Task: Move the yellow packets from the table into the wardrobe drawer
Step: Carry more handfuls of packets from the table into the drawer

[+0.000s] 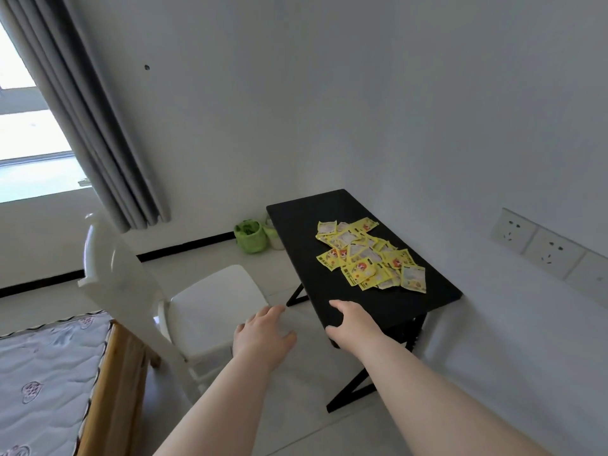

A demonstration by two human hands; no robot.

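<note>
- Head view: a heap of yellow packets (370,255) lies on a black table (332,291) set against a white wall.
- The heap's long axis runs from the table's far end, toward the room's corner, down to the near right, along the length of the tabletop; single packets lie flat and overlapping, turned every which way, some face up, some showing a pale back.
- The right hand (352,324) reaches over the near edge of the table, fingers loosely spread and empty, short of the nearest packet.
- The left hand (263,334) hangs in the air between the table and a white chair (210,307), fingers relaxed and apart, holding nothing.
- A green pot (250,236) stands on the floor beyond the table, by the wall.
- Grey curtain (95,126) hangs beside a bright window (29,143) at left; a mattress (42,373) shows at lower left.
- Wall sockets (539,248) sit on the wall right of the table.
</note>
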